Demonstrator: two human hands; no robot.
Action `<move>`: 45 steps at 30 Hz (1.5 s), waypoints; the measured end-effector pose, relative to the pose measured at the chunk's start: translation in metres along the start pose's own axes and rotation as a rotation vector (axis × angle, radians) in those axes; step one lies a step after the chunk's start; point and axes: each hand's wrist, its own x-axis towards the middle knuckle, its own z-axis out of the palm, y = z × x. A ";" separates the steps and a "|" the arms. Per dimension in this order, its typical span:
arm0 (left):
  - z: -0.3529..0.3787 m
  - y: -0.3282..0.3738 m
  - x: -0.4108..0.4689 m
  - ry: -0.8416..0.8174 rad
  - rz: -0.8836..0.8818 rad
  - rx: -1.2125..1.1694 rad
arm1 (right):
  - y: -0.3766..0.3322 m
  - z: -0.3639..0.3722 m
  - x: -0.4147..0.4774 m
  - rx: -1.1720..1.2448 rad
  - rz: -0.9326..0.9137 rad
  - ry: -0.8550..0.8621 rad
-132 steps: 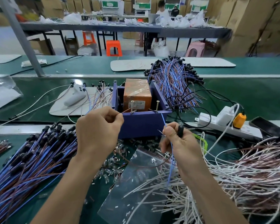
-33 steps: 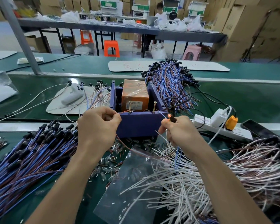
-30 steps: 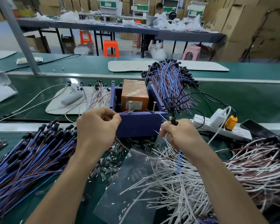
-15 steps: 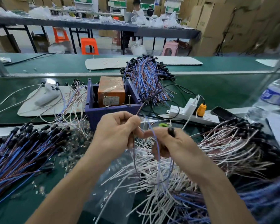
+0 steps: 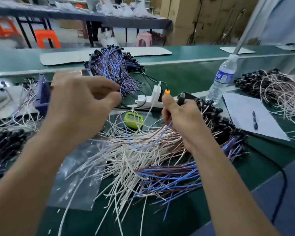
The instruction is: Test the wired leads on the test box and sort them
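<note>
Mid-batch, my read. The tabletop carries four lots of leads: a mixed heap of white and blue under the hands, a blue-brown heap behind, a pale heap far right and a dark-capped heap left. Which are tested and which pending: can't tell.

Left hand: fingers curled, blurred; can't tell if it pinches a wire end. Right hand grips one black-capped lead, blue wire trailing down.

Test box sits behind the left hand, mostly hidden, contacts not visible.
</note>
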 end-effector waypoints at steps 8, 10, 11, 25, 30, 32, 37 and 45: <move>0.096 0.036 -0.013 -0.706 -0.129 -0.346 | 0.013 -0.082 -0.005 0.477 0.172 0.299; 0.098 0.036 -0.011 -0.716 -0.078 -0.297 | 0.032 -0.110 -0.005 0.449 0.238 0.403; 0.098 0.038 -0.010 -0.728 -0.033 -0.244 | 0.043 -0.123 -0.005 0.405 0.276 0.435; 0.174 0.040 -0.071 -0.574 0.371 0.567 | 0.119 -0.175 0.006 -0.419 0.373 0.363; 0.175 0.035 -0.073 -0.522 0.315 0.472 | 0.111 -0.144 -0.016 -0.634 0.123 0.465; 0.172 0.036 -0.071 -0.481 0.273 0.402 | 0.102 -0.122 -0.023 -0.585 0.075 0.469; 0.159 0.034 -0.055 -0.399 0.120 0.251 | 0.085 -0.069 -0.031 -0.476 0.034 0.312; 0.109 -0.007 -0.037 -0.193 -0.148 0.162 | 0.058 0.016 -0.034 -0.236 -0.022 -0.080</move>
